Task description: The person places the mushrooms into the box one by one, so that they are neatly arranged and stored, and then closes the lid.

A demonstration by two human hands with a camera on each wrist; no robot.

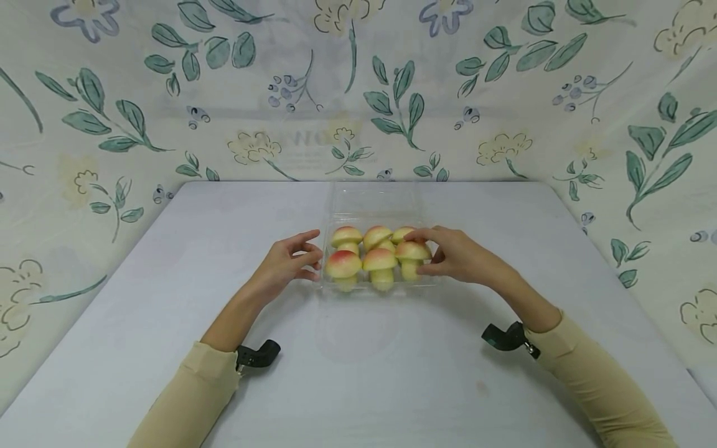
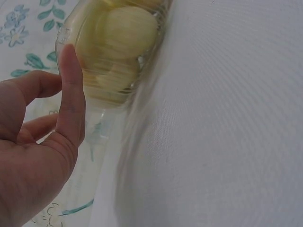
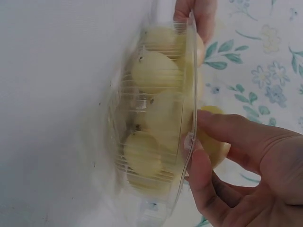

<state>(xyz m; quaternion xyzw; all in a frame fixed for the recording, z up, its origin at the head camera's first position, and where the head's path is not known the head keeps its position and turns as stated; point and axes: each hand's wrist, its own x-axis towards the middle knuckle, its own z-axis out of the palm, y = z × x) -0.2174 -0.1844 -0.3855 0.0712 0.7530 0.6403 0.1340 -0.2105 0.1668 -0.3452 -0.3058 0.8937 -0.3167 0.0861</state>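
A clear plastic clamshell box (image 1: 353, 288) lies on the table with its lid (image 1: 375, 200) folded back. Several yellow toy mushrooms with reddish caps fill it in two rows. My right hand (image 1: 462, 256) is at the box's right side, thumb and fingers curved round the front-right mushroom (image 1: 413, 251). In the right wrist view, its fingertips are by the box's rim (image 3: 191, 94). At the left side, my left hand (image 1: 285, 264) has loosely bent fingers and holds nothing. One fingertip meets the box's rim in the left wrist view.
White cloth covers the table (image 1: 358, 373). Behind it hangs a floral curtain (image 1: 358, 93). Black wrist cameras sit by the left sleeve (image 1: 193, 392) and the right sleeve (image 1: 599, 379).
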